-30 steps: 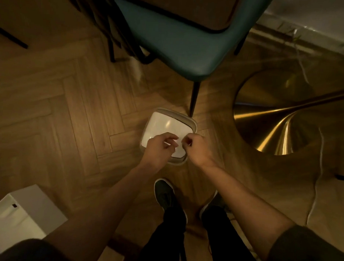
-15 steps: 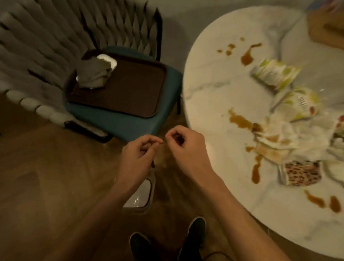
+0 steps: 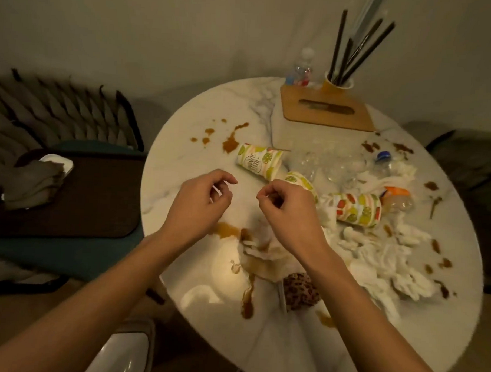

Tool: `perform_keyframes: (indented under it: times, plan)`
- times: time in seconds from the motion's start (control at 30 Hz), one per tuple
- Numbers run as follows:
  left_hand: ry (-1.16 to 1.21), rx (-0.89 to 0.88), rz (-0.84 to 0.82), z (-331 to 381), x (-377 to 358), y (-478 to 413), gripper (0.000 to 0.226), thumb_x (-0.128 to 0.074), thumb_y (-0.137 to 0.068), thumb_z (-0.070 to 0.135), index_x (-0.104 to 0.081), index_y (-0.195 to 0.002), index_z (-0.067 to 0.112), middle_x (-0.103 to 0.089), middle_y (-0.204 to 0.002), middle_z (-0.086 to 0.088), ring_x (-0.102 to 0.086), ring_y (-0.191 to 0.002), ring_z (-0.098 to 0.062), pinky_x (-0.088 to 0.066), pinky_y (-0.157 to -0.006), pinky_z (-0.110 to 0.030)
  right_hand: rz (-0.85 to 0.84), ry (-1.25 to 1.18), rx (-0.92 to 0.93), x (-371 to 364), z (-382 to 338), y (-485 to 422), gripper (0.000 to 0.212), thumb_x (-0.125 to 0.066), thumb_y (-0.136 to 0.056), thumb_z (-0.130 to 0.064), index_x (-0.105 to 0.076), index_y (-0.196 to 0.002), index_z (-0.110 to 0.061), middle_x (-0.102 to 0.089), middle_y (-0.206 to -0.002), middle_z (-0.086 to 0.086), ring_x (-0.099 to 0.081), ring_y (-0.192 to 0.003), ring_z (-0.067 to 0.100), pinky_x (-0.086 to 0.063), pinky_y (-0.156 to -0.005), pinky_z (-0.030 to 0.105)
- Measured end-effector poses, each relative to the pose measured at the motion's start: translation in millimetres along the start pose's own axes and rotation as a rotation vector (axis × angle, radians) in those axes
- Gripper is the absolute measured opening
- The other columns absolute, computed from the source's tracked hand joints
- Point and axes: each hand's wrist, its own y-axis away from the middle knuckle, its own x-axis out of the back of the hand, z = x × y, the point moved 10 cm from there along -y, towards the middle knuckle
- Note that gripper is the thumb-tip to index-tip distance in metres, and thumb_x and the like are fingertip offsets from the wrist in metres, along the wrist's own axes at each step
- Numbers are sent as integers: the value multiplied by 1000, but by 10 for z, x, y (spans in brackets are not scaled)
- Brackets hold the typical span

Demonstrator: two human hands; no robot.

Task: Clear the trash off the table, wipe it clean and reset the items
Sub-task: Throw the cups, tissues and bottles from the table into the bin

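Hands over table (image 3: 181, 143), left hand (image 3: 198, 205) and right hand (image 3: 289, 214) grips curled empty, three printed cups (image 3: 258, 161) toppled

Off to the left there's a chair (image 3: 67, 251) with a teal seat and a chunky woven backrest (image 3: 59, 113); the lighting's pretty dim. A dark brown tray (image 3: 91, 201) sits flat on the seat and covers most of it. A plain pale wall (image 3: 161, 27) runs across the far side. There's wooden floor (image 3: 13, 313) near left. Another dark chair (image 3: 470, 159) pokes in at far right, mostly hidden.
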Motion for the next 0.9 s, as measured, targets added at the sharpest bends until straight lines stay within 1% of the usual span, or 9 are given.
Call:
perform_keyframes:
  times: [0.07, 0.2, 0.3, 0.4, 0.5, 0.6, 0.7, 0.8, 0.9]
  plan:
    - [-144, -100, -45, 166, -195, -331, 33, -60, -87, 19, -59, -119, 27, -63, -101, 10, -59, -88, -8, -53, -80, -36, 5, 20, -8, 134, 167, -82, 11, -61, -86, -13, -69, -79, -18, -65, -67, -2, -59, -63, 11, -48, -61, 29]
    - [-425, -232, -179, 341, -605, -881, 70, -68, -76, 17, -42, -140, 22, -47, -138, -1, -45, -123, -22, -42, -99, -38, 3, 5, -31, 265, 425, -239, 10, -61, -84, -10, -69, -84, -17, -65, -67, -1, -56, -63, 7, -40, -54, 13]
    - [-657, -284, -279, 355, -878, -1118, 81, -71, -74, 24, -33, -146, 24, -38, -147, -3, -34, -133, -26, -34, -103, -40, 21, 52, -1, 337, 509, -317, 12, -60, -83, -10, -69, -90, -14, -65, -73, 0, -56, -64, 9, -43, -59, 19]
    - [-758, -293, -301, 338, -986, -1220, 68, -67, -79, 32, -39, -141, 28, -46, -141, -1, -39, -129, -25, -32, -103, -42, -29, 205, 33, 345, 573, -378, 23, -63, -84, -18, -65, -107, -17, -61, -102, 0, -58, -89, 16, -48, -78, 33]
    - [-772, -299, -261, 355, -952, -1258, 60, -65, -81, 40, -46, -136, 28, -53, -131, -1, -46, -121, -25, -33, -100, -43, -161, 359, 78, 260, 597, -411, 42, -64, -84, -15, -58, -125, -22, -47, -124, -2, -55, -105, 19, -48, -87, 36]
    - [-750, -269, -206, 311, -827, -1264, 63, -67, -78, 49, -48, -134, 26, -57, -124, -2, -50, -115, -25, -35, -96, -43, -281, 482, 185, 133, 512, -423, 48, -60, -84, -9, -56, -130, -22, -40, -133, 0, -55, -108, 24, -49, -85, 35]
    - [-620, -175, -166, 188, -626, -1211, 67, -71, -73, 58, -53, -129, 25, -62, -117, 1, -57, -104, -22, -46, -88, -41, -398, 656, 303, -37, 456, -416, 54, -62, -83, -12, -51, -135, -23, -36, -138, 5, -46, -120, 27, -43, -98, 40]
    - [-472, -71, -148, 74, -426, -1089, 69, -74, -72, 58, -55, -128, 23, -64, -116, 2, -58, -98, -17, -51, -84, -42, -468, 831, 391, -156, 437, -443, 64, -65, -81, -13, -44, -140, -25, -31, -143, 7, -38, -126, 28, -36, -104, 43]
    - [-353, 7, -111, -7, -231, -901, 72, -74, -72, 56, -54, -132, 22, -61, -112, 7, -57, -95, -11, -51, -80, -32, -497, 912, 442, -228, 389, -499, 62, -64, -81, -13, -45, -139, -24, -35, -140, 7, -38, -126, 28, -38, -103, 43]
